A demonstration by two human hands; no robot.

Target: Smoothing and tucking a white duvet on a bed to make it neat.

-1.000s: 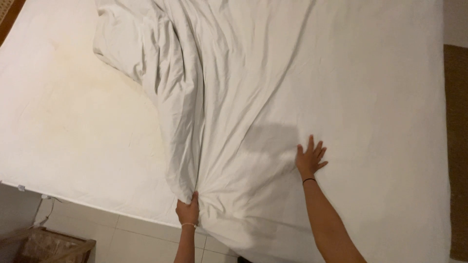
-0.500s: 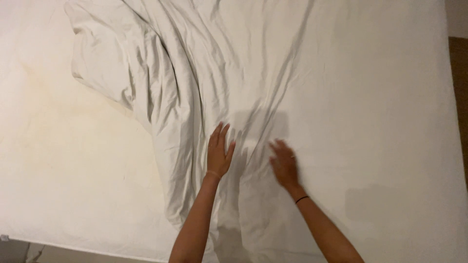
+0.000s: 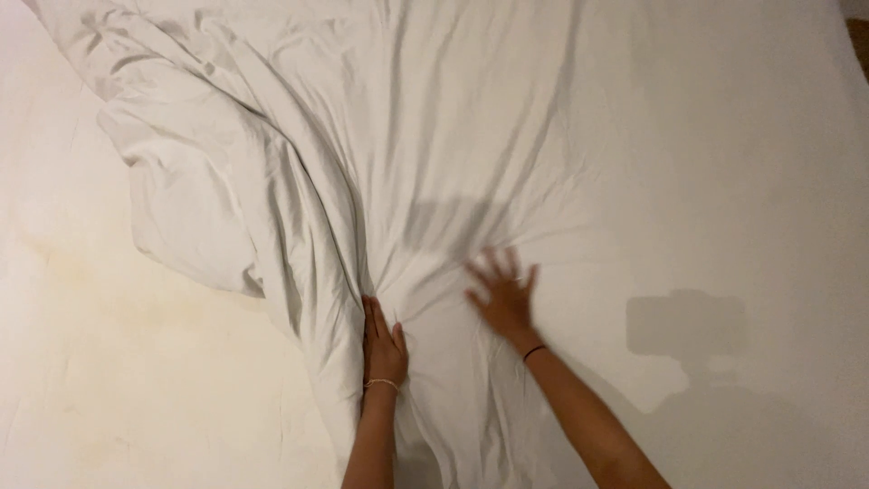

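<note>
Both hands have slid back toward the body since half a second ago. Under everything lies the cream mattress (image 3: 109,362), bare at 9 o'clock. Over it spreads the white duvet (image 3: 561,136), bunched toward 10 o'clock. At 6 o'clock, the right hand (image 3: 503,294) presses flat, fingers splayed, grasping nothing. Just beside it, the left hand (image 3: 382,344) lies flat against a fold, unclenched.

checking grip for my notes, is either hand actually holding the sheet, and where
The left hand looks closed on a bunched fold of the white sheet where the creases meet, though the grip itself is hidden. The right hand only presses flat, fingers spread.
</note>
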